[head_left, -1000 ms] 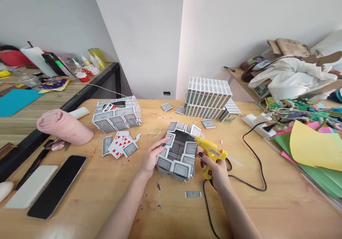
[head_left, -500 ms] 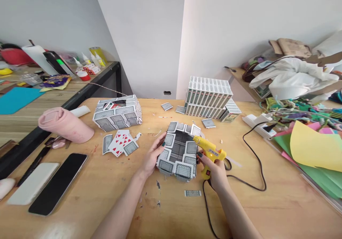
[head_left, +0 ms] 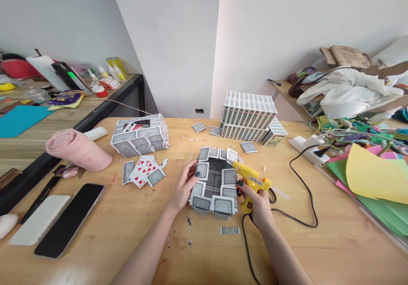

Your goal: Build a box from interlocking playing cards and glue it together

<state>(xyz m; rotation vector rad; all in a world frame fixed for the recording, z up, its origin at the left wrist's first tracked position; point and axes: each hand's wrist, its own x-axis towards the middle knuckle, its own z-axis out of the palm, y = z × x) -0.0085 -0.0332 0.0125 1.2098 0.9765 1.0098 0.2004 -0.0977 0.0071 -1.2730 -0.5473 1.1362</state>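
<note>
An open box made of playing cards rests on the wooden table, its card flaps folded around the opening. My left hand grips the box's left side, thumb on the rim. In my right hand is a yellow hot glue gun, its nozzle pointing left over the box's upper right rim. My right fingers are close to the box's right wall; whether they touch it I cannot tell. A cut strip of card lies just in front of the box.
Behind stands a stack of card packs. At left are a finished-looking card box, loose playing cards, a pink roll and a phone. The gun's black cord loops right near a power strip. Coloured sheets lie far right.
The card box has shifted slightly right and toward me, and its tilt has changed a little. The glue gun has moved slightly right with my right hand. Both hands keep their hold.
</note>
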